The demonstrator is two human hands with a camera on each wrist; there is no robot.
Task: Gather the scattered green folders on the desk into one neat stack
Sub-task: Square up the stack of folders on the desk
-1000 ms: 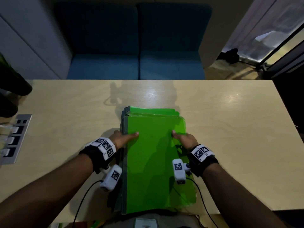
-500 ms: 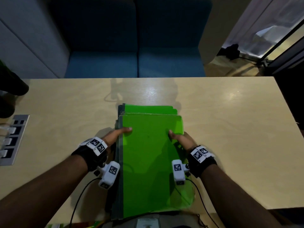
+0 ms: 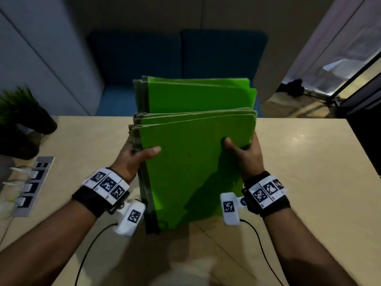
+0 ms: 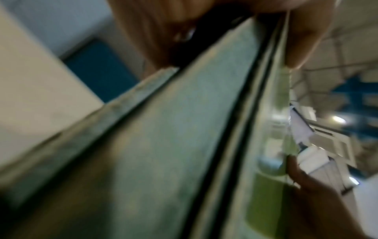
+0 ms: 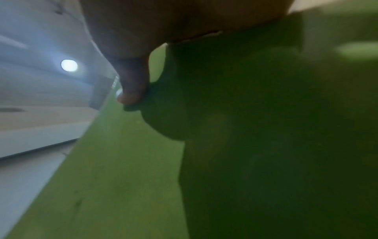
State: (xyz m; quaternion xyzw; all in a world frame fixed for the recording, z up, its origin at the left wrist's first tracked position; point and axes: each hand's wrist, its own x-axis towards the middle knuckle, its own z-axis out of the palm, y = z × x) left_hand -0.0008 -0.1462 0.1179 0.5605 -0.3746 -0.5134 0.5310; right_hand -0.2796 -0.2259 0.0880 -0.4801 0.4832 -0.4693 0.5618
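Note:
A bundle of several green folders (image 3: 191,166) stands tilted up on its near edge on the wooden desk (image 3: 305,182), tops fanned unevenly. My left hand (image 3: 136,155) grips the bundle's left edge, thumb on the front cover. My right hand (image 3: 245,153) grips the right edge, thumb on the front. In the left wrist view the folders' grey-green edges (image 4: 163,145) run diagonally under my thumb (image 4: 300,40). Close up in the right wrist view, the green cover (image 5: 126,177) lies under my thumb (image 5: 132,87). The fingers behind the bundle are hidden.
A grey socket panel with white plugs (image 3: 31,186) is set into the desk at the left. A dark potted plant (image 3: 22,118) stands at the far left. Blue sofa seats (image 3: 179,58) lie beyond the desk. Cables (image 3: 90,244) trail from my wrists.
The folders lay flat on the desk between my hands; now both hands have tipped the whole bundle upright onto its near edge, and the tops have fanned apart.

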